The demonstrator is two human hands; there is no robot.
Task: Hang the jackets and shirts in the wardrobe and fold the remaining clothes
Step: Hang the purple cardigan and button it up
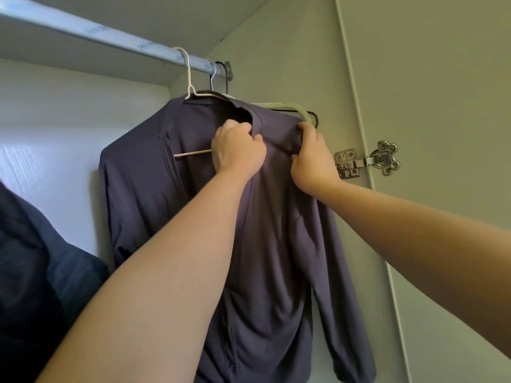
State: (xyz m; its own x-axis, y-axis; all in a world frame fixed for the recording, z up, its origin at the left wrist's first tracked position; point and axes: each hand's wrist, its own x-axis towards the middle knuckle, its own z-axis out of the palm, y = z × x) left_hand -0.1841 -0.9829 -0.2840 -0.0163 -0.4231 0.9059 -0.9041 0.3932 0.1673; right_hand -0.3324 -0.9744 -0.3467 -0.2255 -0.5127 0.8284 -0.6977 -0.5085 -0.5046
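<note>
A grey-purple long-sleeved shirt (pixel 276 230) hangs on a white hanger (pixel 188 78) hooked over the wardrobe rail (pixel 110 37). My left hand (pixel 237 150) pinches the shirt's collar edge near the neck opening. My right hand (pixel 312 158) grips the fabric at the shirt's right shoulder, just under the end of a pale green hanger (pixel 298 111). The white hanger's lower bar shows inside the open front, beside my left hand.
Two more hangers, one silver (pixel 212 78) and one black (pixel 226 76), hook on the rail's right end by the side wall. A dark blue garment (pixel 36 258) fills the lower left. The wardrobe door (pixel 442 106) with a metal hinge (pixel 367 160) stands open at right.
</note>
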